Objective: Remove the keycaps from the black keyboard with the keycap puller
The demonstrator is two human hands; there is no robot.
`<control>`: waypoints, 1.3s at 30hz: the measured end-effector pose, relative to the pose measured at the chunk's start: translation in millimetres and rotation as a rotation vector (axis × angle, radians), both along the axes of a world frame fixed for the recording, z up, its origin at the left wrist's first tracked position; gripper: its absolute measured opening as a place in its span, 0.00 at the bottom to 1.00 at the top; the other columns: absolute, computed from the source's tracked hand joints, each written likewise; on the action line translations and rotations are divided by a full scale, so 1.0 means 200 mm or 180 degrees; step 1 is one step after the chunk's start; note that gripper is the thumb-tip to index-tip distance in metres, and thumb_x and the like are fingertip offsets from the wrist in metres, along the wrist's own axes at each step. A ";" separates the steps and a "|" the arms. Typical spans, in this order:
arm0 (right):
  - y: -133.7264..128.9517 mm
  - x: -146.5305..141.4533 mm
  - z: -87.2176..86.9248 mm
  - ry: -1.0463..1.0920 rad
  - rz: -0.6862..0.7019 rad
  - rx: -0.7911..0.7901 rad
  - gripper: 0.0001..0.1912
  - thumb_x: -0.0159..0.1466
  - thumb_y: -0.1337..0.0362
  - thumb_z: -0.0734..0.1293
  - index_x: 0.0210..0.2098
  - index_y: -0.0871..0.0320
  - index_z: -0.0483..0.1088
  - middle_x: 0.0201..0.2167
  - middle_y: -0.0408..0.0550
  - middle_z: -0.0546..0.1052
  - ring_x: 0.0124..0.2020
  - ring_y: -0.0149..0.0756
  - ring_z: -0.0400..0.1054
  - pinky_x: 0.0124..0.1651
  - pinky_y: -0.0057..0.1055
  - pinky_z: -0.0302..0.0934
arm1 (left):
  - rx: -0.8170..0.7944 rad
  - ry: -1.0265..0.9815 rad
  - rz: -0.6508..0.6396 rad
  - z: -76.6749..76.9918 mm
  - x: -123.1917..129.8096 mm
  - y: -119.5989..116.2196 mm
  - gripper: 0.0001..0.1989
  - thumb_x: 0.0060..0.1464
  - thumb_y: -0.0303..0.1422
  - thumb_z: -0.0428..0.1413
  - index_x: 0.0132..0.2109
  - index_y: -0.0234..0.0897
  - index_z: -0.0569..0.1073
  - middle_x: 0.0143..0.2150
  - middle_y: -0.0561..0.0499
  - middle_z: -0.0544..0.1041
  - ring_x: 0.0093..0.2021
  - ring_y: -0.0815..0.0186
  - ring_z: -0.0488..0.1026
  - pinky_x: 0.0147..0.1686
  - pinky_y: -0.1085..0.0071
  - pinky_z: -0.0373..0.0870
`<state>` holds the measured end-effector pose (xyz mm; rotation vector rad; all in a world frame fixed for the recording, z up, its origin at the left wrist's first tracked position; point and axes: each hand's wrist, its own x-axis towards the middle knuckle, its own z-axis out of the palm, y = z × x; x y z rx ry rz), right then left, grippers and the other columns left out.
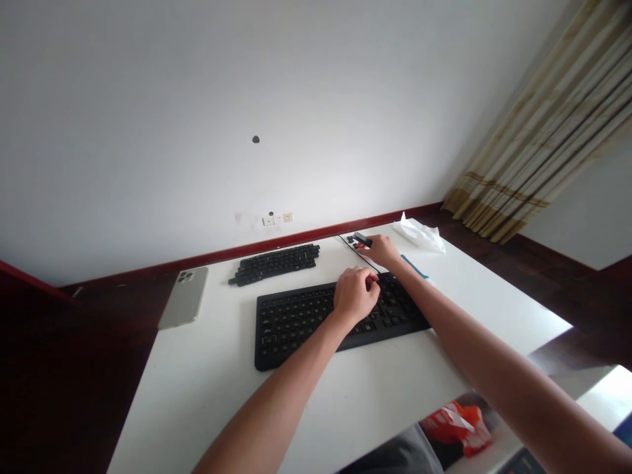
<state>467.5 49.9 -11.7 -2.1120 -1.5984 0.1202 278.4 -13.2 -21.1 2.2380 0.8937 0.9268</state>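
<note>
A black keyboard [296, 322], many of its keycaps off, lies on the white table. My left hand [354, 294] rests over its middle, fingers curled in with the thumb close to the index finger; anything inside them is hidden. Beyond the keyboard's far edge, my right hand [384, 251] grips a small black tool with a metallic end [364, 239]. Close to that tool are a few small dark pieces [351, 239] and something red [361, 246]. Removed black keycaps [279, 263] lie in rows behind the keyboard's left half.
A phone [185, 296] lies face down at the table's left edge. Crumpled white tissue [419, 235] sits at the far right, and a thin blue strip [413, 266] lies beside my right forearm. A cable [356, 252] runs behind the keyboard. An orange-red bag [459, 426] is below the near edge.
</note>
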 end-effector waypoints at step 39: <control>-0.45 0.01 0.13 0.4285 0.0886 0.1048 0.26 0.67 0.49 0.67 0.23 0.53 0.51 0.22 0.37 0.50 0.23 0.31 0.47 0.25 0.29 0.53 | 0.0220 0.0200 -0.0004 0.01 0.00 -0.02 0.10 0.58 0.29 0.61 0.47 0.40 0.79 0.49 0.46 0.78 0.52 0.55 0.73 0.56 0.60 0.72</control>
